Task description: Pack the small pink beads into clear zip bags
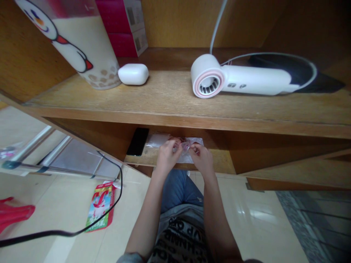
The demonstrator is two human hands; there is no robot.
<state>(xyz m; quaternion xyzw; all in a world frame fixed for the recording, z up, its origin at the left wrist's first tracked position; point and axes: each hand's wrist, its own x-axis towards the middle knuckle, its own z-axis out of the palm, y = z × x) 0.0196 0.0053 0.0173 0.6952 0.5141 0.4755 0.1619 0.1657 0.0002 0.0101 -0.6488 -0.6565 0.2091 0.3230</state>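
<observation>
Over the lower shelf, my left hand (169,152) and my right hand (201,157) face each other, fingers pinched. Between them is a small clear plastic bag (186,146), crinkled and shiny, with an edge in each hand. What lies inside the bag is too small to make out. Beneath it rests a white sheet (186,158) with faint print. Left of my left hand lie a flat clear plastic packet (157,140) and a black phone (138,141). Some reddish-brown bits (181,139) show behind my fingers, partly hidden.
The upper shelf (164,104) overhangs my hands. It carries a bubble tea cup (82,44), a white earbud case (133,74), pink boxes (120,29) and a white handheld fan (246,78) with a cable. A black cord (120,182) hangs at the left, above a red-green packet (101,205) on the floor.
</observation>
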